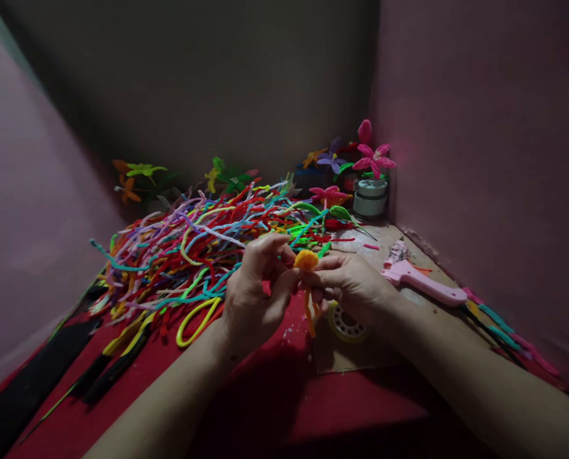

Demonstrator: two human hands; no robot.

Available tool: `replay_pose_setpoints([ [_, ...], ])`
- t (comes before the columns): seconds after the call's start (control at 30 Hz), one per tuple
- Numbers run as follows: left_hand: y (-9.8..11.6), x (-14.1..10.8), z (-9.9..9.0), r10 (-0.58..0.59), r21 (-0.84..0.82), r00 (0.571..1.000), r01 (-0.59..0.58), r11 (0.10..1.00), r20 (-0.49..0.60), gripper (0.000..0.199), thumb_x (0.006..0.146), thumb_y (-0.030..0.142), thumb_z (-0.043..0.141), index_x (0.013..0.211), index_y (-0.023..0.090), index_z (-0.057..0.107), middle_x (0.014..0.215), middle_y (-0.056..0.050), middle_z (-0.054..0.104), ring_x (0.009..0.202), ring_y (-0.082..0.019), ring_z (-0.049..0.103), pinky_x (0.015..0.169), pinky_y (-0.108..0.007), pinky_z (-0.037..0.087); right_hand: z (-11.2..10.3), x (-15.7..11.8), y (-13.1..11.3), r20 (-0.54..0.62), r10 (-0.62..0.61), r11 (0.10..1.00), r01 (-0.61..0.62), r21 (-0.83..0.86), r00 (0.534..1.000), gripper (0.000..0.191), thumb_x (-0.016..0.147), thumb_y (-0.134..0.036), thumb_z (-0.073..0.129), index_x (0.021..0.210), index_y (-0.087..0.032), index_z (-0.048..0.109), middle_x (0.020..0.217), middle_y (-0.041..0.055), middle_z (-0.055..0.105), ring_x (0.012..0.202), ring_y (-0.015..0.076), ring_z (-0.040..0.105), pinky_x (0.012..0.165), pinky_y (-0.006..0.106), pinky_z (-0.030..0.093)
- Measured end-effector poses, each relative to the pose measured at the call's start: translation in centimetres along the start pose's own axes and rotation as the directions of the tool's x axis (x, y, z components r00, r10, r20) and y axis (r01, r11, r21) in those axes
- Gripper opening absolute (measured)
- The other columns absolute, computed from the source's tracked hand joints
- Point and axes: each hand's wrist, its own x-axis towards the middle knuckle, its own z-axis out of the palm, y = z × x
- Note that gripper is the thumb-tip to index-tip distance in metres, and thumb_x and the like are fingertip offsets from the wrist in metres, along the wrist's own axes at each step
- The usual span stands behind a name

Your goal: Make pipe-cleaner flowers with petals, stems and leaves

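Observation:
Between my two hands is an orange pipe cleaner point(306, 260), bent into a small rounded petal shape at the top, with loose ends hanging below. My left hand point(265, 287) pinches it from the left with thumb and fingertips. From the right, my right hand point(344, 280) grips its base between thumb and forefinger. Some of the fingers are hidden behind the work. Just behind my left hand lies a big heap of coloured pipe cleaners point(169, 248). Under my right hand a round tape roll point(347, 324) with a yellow rim rests on a cardboard sheet point(361, 360).
A pink glue gun point(423, 284) lies at the right, its cord running toward the wall. Black-and-yellow-handled pliers point(122, 357) lie at left on the red cloth point(265, 408). Fuzzy flowers stand at the back, a pink one point(373, 159) above a grey-white container point(369, 199). Walls enclose both sides.

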Motion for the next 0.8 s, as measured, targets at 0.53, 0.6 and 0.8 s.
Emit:
replay_pose_setpoints([
  [0.53,-4.8,0.3,-2.6,-0.667,0.659,0.566,0.267,0.704,0.484,0.015,0.065,0.033,0.058,0.061,0.019,0.06,0.057,0.0,0.058,0.053,-0.013,0.049,0.048,-0.022,0.026,-1.3,0.9,-0.4,-0.256,-0.084,0.994,0.099,0.049,0.963,0.025,0.05,-0.021,0.078,0.066,-0.017,0.058,0.041,-0.0068,0.05,0.031,0.0042,0.037,0.03,0.017,0.022],
  [0.6,-4.5,0.0,-2.1,-0.661,0.641,0.57,0.281,0.715,0.488,0.015,0.066,0.03,0.053,0.058,0.019,0.056,0.054,0.001,0.054,0.05,-0.012,0.046,0.047,-0.022,0.024,-1.3,0.8,-0.4,-0.252,-0.086,0.993,0.103,0.053,0.964,0.026,0.051,-0.022,0.078,0.067,-0.017,0.058,0.041,-0.0067,0.05,0.031,0.0041,0.037,0.03,0.017,0.021],
  [0.8,-3.3,0.1,-1.8,-0.672,0.576,0.595,0.387,0.721,0.441,0.016,0.066,0.026,0.048,0.052,0.018,0.048,0.046,0.004,0.043,0.043,-0.009,0.037,0.043,-0.022,0.022,-1.3,0.8,-0.4,-0.266,-0.109,0.988,0.134,0.079,0.958,0.029,0.05,-0.023,0.078,0.068,-0.016,0.055,0.042,-0.0076,0.05,0.03,0.0037,0.035,0.03,0.017,0.019],
])
